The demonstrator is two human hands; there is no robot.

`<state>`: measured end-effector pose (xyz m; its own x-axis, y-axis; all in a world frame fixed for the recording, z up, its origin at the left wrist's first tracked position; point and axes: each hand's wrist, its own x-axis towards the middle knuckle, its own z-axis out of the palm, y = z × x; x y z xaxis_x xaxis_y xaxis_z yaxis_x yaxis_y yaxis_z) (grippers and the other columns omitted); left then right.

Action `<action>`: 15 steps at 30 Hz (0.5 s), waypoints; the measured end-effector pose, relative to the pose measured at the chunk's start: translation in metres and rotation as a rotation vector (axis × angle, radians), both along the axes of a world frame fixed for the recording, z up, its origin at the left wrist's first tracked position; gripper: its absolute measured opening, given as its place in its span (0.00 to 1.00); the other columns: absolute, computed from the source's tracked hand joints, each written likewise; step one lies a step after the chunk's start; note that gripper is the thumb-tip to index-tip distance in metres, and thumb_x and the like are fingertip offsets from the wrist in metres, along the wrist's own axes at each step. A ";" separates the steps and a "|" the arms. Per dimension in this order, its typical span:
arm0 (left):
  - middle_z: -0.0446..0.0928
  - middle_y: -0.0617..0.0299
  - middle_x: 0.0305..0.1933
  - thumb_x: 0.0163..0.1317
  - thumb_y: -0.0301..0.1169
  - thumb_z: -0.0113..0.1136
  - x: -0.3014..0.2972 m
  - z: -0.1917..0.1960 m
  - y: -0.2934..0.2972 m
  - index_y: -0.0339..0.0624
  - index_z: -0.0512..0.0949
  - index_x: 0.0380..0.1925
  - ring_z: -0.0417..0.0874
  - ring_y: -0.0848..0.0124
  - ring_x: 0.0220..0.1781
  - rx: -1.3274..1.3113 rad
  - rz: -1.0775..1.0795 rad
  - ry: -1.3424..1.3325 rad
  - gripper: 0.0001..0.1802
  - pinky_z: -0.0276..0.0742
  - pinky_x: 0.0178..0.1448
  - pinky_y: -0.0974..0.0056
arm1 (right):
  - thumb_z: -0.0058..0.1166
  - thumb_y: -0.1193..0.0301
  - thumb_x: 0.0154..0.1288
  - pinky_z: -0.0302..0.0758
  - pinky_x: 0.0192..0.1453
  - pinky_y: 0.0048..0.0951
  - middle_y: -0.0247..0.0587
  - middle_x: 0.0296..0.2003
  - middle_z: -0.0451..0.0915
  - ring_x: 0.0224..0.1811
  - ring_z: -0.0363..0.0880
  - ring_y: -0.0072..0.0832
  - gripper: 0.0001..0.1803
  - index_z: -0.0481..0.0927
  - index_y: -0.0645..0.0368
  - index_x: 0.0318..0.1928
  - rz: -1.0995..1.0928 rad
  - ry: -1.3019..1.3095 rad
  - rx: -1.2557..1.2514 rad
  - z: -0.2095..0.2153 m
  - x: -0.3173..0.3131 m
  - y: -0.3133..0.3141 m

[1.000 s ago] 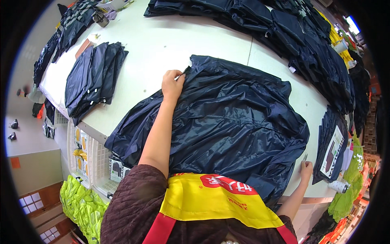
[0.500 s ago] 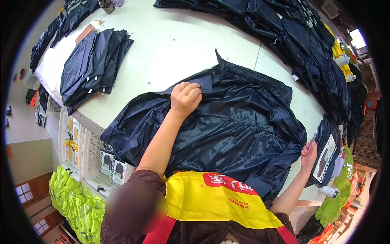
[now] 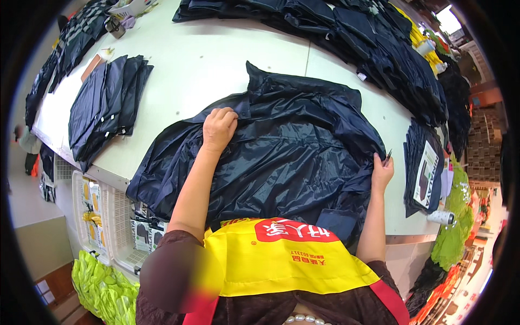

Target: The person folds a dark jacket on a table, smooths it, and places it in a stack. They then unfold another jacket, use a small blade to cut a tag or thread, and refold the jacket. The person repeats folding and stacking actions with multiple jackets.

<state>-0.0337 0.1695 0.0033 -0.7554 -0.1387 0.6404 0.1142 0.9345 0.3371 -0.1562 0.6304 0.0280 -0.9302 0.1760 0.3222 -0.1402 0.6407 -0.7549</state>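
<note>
With the jacket [image 3: 281, 151] spread on the table [image 3: 216, 59], I'd keep my left hand [image 3: 218, 129], fingers curled onto its collar edge, pressing flat while my right hand [image 3: 381, 172], pinching the right hem, pulls it taut.

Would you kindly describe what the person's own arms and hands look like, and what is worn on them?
Both forearms are bare. The left hand and right hand wear no gloves, and no rings or watch can be made out. Dark brownish sleeves cover the upper arms and end about the elbows. A yellow apron with a red patch and red straps lies over the chest between the arms.
</note>
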 end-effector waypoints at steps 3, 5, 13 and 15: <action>0.77 0.57 0.42 0.46 0.24 0.61 -0.002 0.002 0.004 0.42 0.77 0.26 0.77 0.58 0.43 0.002 0.024 0.031 0.05 0.74 0.47 0.60 | 0.62 0.71 0.55 0.67 0.30 0.21 0.31 0.22 0.71 0.23 0.66 0.18 0.16 0.76 0.64 0.44 0.057 -0.020 0.074 -0.010 0.040 -0.011; 0.73 0.51 0.53 0.46 0.26 0.62 -0.004 0.007 0.009 0.44 0.78 0.26 0.70 0.51 0.57 -0.032 0.081 0.021 0.05 0.66 0.59 0.54 | 0.61 0.70 0.56 0.70 0.33 0.21 0.32 0.25 0.75 0.25 0.70 0.19 0.18 0.76 0.64 0.46 0.141 -0.184 0.232 -0.007 0.064 -0.016; 0.66 0.44 0.62 0.43 0.27 0.62 0.003 0.006 0.012 0.46 0.77 0.24 0.58 0.45 0.69 0.049 0.069 -0.056 0.06 0.53 0.68 0.44 | 0.55 0.69 0.60 0.70 0.35 0.20 0.41 0.24 0.77 0.27 0.74 0.21 0.11 0.79 0.64 0.39 0.632 -0.208 -0.278 0.061 0.047 -0.143; 0.66 0.44 0.62 0.42 0.27 0.62 0.004 0.009 0.012 0.46 0.76 0.23 0.57 0.44 0.69 0.039 0.071 -0.087 0.05 0.50 0.69 0.41 | 0.54 0.66 0.60 0.71 0.36 0.24 0.42 0.27 0.79 0.28 0.76 0.25 0.12 0.79 0.64 0.37 0.727 -0.228 -0.175 0.057 0.027 -0.196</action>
